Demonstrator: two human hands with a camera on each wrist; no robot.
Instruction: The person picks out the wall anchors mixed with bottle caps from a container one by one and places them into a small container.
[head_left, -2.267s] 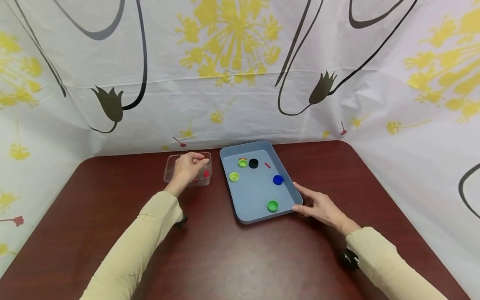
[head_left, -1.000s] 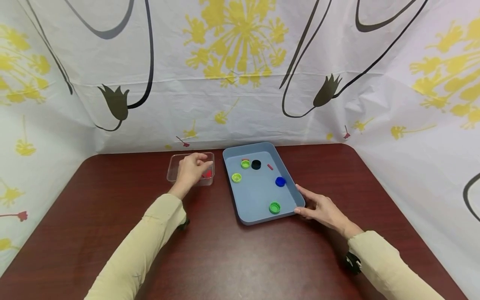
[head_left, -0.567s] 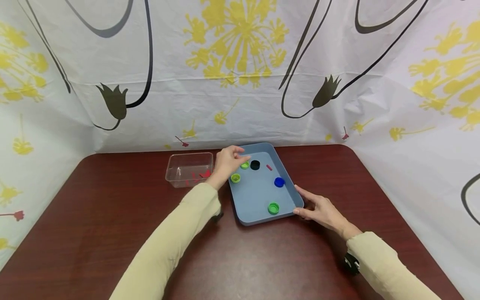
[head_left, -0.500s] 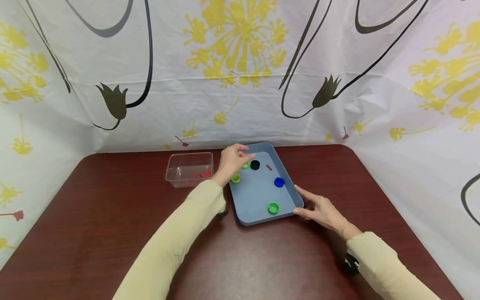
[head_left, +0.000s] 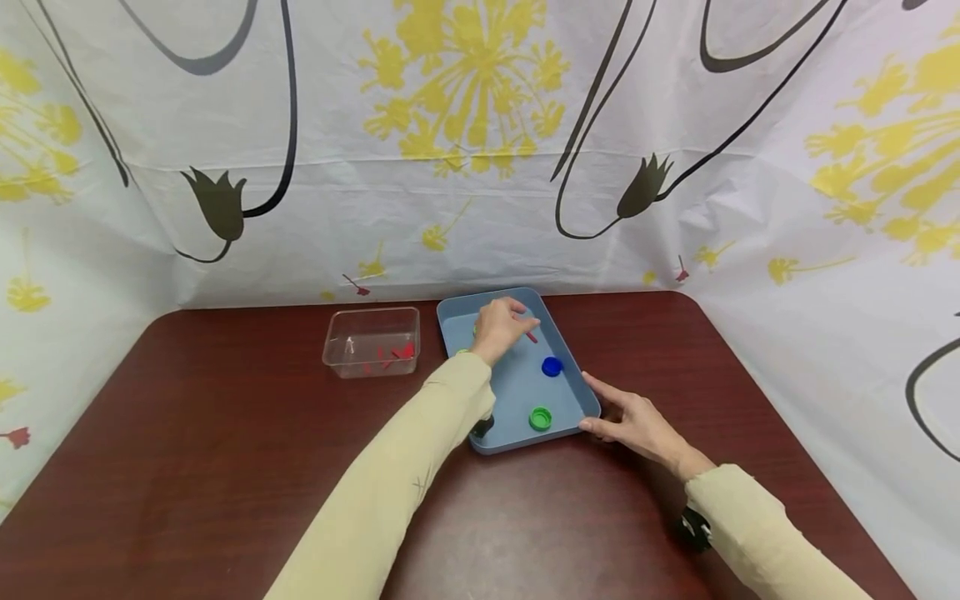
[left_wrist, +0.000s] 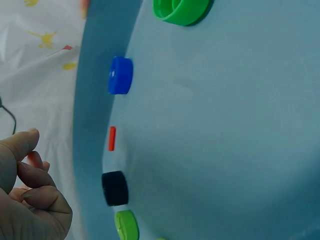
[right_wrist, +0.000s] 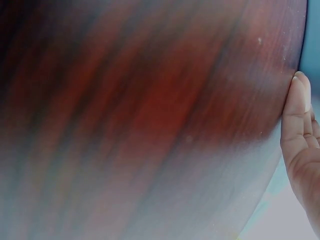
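My left hand [head_left: 498,330] is over the far part of the blue-grey tray [head_left: 489,447], thumb and fingers near each other; I cannot tell whether a small piece is between them. In the left wrist view its fingers are bent and the thumb extended. A black cap [left_wrist: 115,188] lies close by, with a small red stick [left_wrist: 112,138] and a light green cap [left_wrist: 127,225]. My right hand [head_left: 637,427] holds the tray's near right corner, thumb at the front wall and fingers along the side. A blue cap [head_left: 552,367] and a green cap [head_left: 540,418] lie in the tray.
Left of the tray stands a clear plastic container [head_left: 347,367] with several red pieces [head_left: 405,352] in its right part. Both rest on a dark red-brown table [head_left: 247,433]. A white patterned cloth [head_left: 315,167] hangs behind and at both sides.
My left hand has left the clear container and moved right over the tray, now covering the black cap in the head view. The right hand keeps its place at the tray's corner.
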